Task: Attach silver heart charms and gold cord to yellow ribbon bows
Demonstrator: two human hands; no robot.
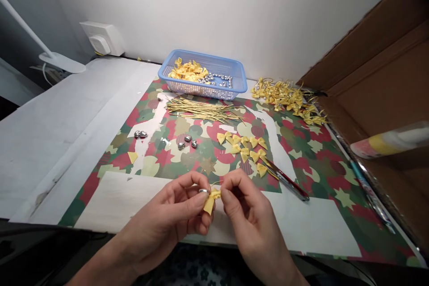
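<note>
A small yellow ribbon bow (209, 204) is pinched between my two hands at the near edge of the table. My left hand (177, 205) is closed on its left side, with a silver bead (203, 191) at the fingertips. My right hand (250, 214) pinches the bow's right side between thumb and forefinger. A thin strand (217, 182) shows just above the bow. Several more yellow bows (244, 145) lie beyond my right hand, beside red-handled tweezers (286, 180). Loose silver beads (187, 138) rest on the patterned sheet ahead of my left hand.
A blue basket (201, 88) with yellow bows and silver beads stands by the wall. Gold ties (201, 109) lie before it. A heap of tied bows (288, 98) sits back right, near a cardboard box (378, 62) and a bottle (390, 140). A white lamp (62, 61) stands left.
</note>
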